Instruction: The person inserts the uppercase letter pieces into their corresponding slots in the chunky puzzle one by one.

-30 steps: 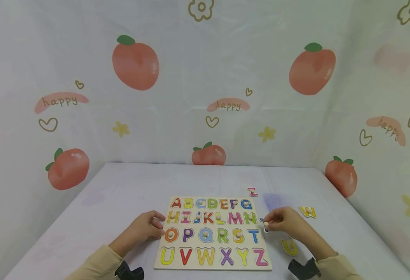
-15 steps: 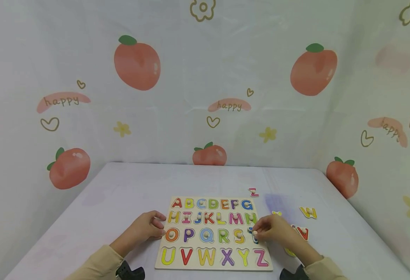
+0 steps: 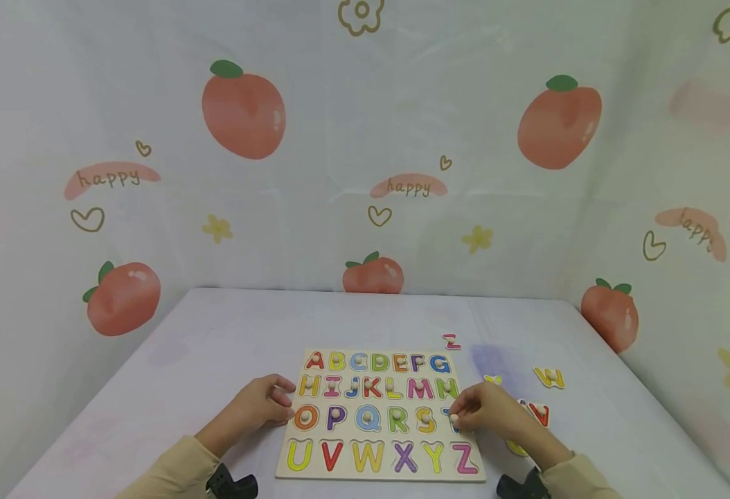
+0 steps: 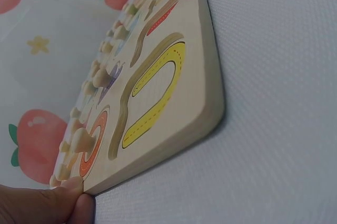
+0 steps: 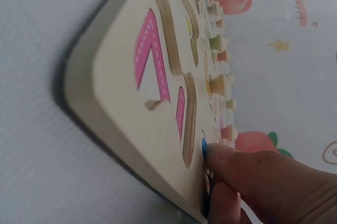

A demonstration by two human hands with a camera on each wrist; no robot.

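Observation:
A wooden alphabet puzzle board [image 3: 321, 474] lies flat, its upper rows filled with knobbed letters. Its bottom row shows the printed letters U to Z in bare recesses. My left hand [image 3: 259, 402] grips the board's left edge beside the orange O [image 3: 305, 418], the thumb at the rim in the left wrist view. With thumb and finger, my right hand [image 3: 492, 410] pinches the knob of the blue letter T piece [image 5: 204, 148] at the right end of the third row. The fingers hide most of that T.
Loose letters lie right of the board: a yellow W [image 3: 548, 378], a red V [image 3: 540, 414] and a yellow U [image 3: 517, 448] partly behind my right wrist. A yellow piece [image 3: 492, 380] shows beyond the hand. Farther back is a pink Z [image 3: 451, 341].
My right hand has carried the T from beside the board leftward to its recess, where it now sits lower. The V came into sight behind it. My left hand stays on the edge.

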